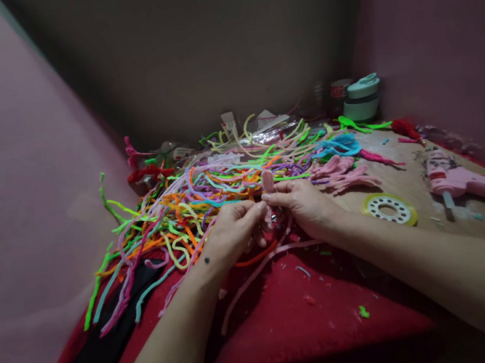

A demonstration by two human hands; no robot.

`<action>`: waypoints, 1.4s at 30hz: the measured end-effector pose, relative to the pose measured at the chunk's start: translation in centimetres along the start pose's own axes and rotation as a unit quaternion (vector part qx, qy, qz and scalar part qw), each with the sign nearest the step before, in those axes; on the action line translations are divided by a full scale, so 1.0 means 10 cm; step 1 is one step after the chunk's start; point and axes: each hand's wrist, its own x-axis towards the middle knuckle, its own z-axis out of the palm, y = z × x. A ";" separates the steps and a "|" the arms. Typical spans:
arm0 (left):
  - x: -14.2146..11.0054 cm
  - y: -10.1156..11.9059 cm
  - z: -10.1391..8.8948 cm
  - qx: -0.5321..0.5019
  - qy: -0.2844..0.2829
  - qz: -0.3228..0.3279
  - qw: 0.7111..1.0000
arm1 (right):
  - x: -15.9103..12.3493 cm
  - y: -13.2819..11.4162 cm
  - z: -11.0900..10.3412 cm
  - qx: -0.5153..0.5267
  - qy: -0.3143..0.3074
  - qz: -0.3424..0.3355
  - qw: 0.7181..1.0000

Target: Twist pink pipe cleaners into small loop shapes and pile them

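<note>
Near the middle of the table, my left hand (239,227) and my right hand (306,203) meet with their fingers pinched. Between them is a pink pipe cleaner (267,181), bent into a narrow loop that stands up above the fingertips. Its lower part hangs among the fingers, where my left hand partly hides it. One loose pale pink pipe cleaner (258,271) curves across the red cloth below the hands. Just behind lies a large tangled pile of colourful pipe cleaners (206,191). Several looped pink pieces (339,174) rest beyond my right hand.
A yellow-edged tape roll (410,215) and a pink glue gun (477,179) lie on a brown board at right. A teal lidded container (361,107) stands at the back. At left, a dark flat object (98,360) rests on the red cloth (286,324), which carries small scraps.
</note>
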 end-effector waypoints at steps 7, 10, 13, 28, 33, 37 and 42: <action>0.07 -0.09 -0.05 -0.110 0.006 0.039 0.993 | -0.02 0.08 0.01 -0.048 -0.058 0.068 0.995; 0.07 -0.08 -0.03 -0.109 0.069 0.056 0.990 | -0.04 0.09 0.03 -0.036 -0.059 0.078 0.995; 0.06 -0.06 -0.01 -0.104 0.124 0.069 0.984 | -0.05 0.09 0.05 -0.031 -0.071 0.067 0.995; 0.14 -0.22 -0.01 -0.209 0.062 0.049 0.975 | -0.07 0.07 0.05 0.024 -0.108 0.131 0.985; 0.12 -0.19 0.00 -0.200 0.085 0.050 0.975 | -0.07 0.05 0.04 0.028 -0.094 0.142 0.985; 0.13 -0.20 -0.04 -0.214 0.065 0.053 0.973 | -0.06 0.02 0.04 0.044 -0.100 0.150 0.983; 0.15 -0.23 -0.08 -0.219 0.078 0.062 0.971 | -0.03 0.06 0.02 0.044 -0.109 0.116 0.986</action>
